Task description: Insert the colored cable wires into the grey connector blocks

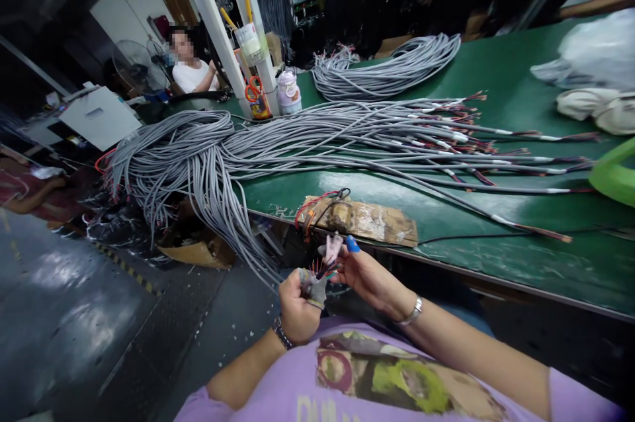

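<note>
Low in front of my body, my left hand (300,311) is closed around the end of a grey cable, with grey wrapping on its fingers. Thin coloured wires (325,270) with bare copper tips fan out above that fist. My right hand (370,278) meets the wires from the other side, its lower fingers curled at them. Its thumb, tipped in blue tape, points up beside a finger in a pale cover. Just beyond both hands, a worn wooden board (380,218) with a red and a black lead lies at the table's edge.
Long grey cables (307,134) with stripped ends stretch across the green table (496,230), and many droop over its left edge. Behind them lies a coiled bundle (391,71). Orange-handled scissors (254,90) and a lilac bottle (289,91) stand by a post. A person (192,71) sits beyond.
</note>
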The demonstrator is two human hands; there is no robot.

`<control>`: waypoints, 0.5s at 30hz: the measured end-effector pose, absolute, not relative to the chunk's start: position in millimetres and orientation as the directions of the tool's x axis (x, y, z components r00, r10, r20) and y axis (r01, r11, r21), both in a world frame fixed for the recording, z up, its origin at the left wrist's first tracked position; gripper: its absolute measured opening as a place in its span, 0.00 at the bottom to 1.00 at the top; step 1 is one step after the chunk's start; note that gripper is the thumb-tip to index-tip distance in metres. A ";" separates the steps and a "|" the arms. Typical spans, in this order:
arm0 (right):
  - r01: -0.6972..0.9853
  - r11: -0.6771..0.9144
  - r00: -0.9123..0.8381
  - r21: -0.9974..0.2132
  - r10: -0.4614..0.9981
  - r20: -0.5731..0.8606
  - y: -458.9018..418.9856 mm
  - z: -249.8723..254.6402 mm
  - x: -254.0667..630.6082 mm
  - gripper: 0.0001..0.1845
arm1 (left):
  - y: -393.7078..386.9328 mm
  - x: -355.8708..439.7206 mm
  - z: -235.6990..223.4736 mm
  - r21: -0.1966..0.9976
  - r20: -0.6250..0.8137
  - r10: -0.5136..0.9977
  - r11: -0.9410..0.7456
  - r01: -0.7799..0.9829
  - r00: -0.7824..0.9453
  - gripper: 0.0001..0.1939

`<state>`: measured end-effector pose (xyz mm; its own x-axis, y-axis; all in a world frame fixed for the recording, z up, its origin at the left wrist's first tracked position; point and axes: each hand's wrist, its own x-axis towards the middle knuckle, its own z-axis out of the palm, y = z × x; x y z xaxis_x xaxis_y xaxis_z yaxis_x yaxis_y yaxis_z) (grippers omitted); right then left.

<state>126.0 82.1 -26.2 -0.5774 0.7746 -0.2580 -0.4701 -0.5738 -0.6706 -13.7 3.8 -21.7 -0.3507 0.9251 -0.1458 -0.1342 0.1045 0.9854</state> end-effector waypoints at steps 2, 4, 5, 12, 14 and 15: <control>-0.378 -0.620 -0.652 -0.687 0.706 -0.278 80.6 -24.8 132.0 0.25 | 1.8 -14.2 -21.9 0.991 -0.110 0.931 0.079 -0.104 -0.348 0.15; -0.285 -0.625 -0.694 -0.727 0.658 -0.293 79.4 -22.5 135.7 0.23 | 0.2 -14.2 -21.1 0.995 -0.081 0.942 0.060 -0.074 -0.325 0.16; -0.247 -0.601 -0.694 -0.760 0.657 -0.294 78.8 -21.1 136.5 0.21 | -0.3 -14.0 -20.2 0.996 -0.080 0.949 0.062 -0.068 -0.306 0.17; -0.094 -0.250 -0.641 -0.964 0.756 -0.133 73.5 -16.4 132.9 0.14 | 3.1 -11.9 -12.2 0.943 -0.332 0.943 0.332 -0.027 0.018 0.17; -0.063 -0.239 -0.655 -0.969 0.742 -0.141 71.7 -18.9 133.5 0.14 | 4.4 -12.3 -12.5 0.906 -0.418 0.898 0.424 -0.011 0.138 0.17; -0.065 -0.250 -0.659 -0.966 0.738 -0.146 71.2 -20.7 134.3 0.14 | 4.9 -12.6 -13.5 0.898 -0.432 0.888 0.440 -0.019 0.156 0.17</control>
